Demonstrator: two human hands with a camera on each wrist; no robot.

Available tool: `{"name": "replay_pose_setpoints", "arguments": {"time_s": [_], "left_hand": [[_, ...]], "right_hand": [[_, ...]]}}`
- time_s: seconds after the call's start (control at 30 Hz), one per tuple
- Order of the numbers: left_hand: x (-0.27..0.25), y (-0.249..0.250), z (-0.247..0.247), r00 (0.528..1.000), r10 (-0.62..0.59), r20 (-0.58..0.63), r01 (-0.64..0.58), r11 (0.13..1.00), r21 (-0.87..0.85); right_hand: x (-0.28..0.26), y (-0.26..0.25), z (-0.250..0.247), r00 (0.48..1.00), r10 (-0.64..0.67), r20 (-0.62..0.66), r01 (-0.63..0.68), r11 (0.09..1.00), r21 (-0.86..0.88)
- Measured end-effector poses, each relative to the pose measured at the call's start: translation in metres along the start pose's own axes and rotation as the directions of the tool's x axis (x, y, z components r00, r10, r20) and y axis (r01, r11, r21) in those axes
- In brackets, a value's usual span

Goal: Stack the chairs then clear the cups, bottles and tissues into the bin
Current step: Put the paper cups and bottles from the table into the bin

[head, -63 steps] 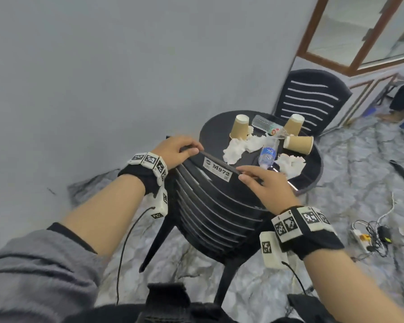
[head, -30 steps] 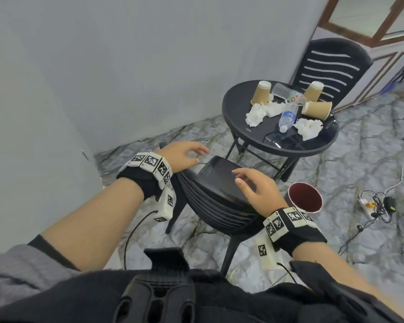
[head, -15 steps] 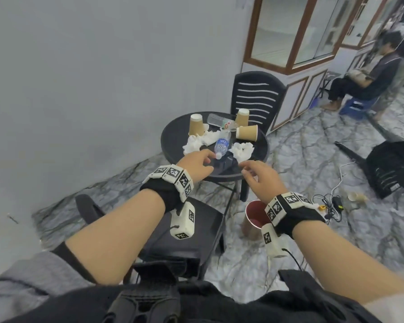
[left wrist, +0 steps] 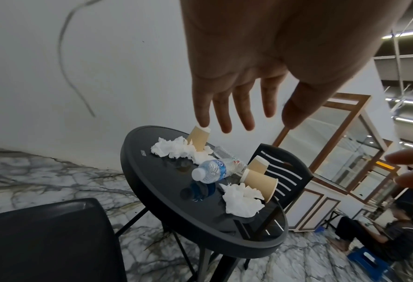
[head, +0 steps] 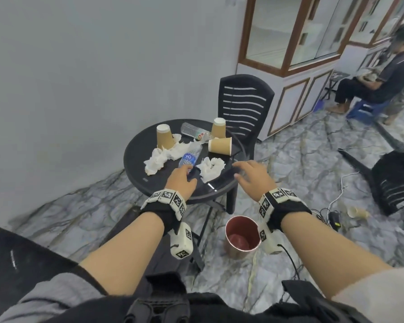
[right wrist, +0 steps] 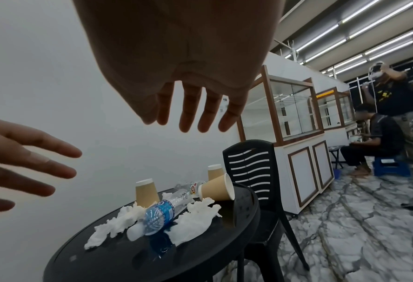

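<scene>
While hidden from both wrist views, red bin [head: 242,236] under head view; left hand [head: 181,181], right hand [head: 254,176] spread, empty.

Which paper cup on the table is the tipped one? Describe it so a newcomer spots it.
On the round black table, look at the edge nearest the slatted black chair. The tipped cup lies there on its side; the other two cups stand upside down.
</scene>
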State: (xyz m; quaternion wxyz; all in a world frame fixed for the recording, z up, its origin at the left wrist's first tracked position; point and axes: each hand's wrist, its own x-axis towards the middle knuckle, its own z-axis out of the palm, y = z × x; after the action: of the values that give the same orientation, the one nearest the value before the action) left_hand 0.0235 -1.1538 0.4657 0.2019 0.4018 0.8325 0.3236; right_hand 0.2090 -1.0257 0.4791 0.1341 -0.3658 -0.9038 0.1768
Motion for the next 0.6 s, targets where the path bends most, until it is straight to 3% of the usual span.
{"name": "replay_pose_setpoints", "arguments": {"time_s": [0.33,0.6], "left_hand": [[0.135,-0.010,0.033,0.988,-0.107,-0.114,0.104,0.994,-0.032],[0.263,-0.019,0.002,0.913,-0.171,-0.369,0.191,0.982,0.017]], "right_hand": [[0.137,0.056,0.030,0.996,0.018,0.082,-0.019,1.000,0.014],[0.269,0.077,0.038,0.992,0.029,0.126,-0.021,0.998,-0.067]]}}
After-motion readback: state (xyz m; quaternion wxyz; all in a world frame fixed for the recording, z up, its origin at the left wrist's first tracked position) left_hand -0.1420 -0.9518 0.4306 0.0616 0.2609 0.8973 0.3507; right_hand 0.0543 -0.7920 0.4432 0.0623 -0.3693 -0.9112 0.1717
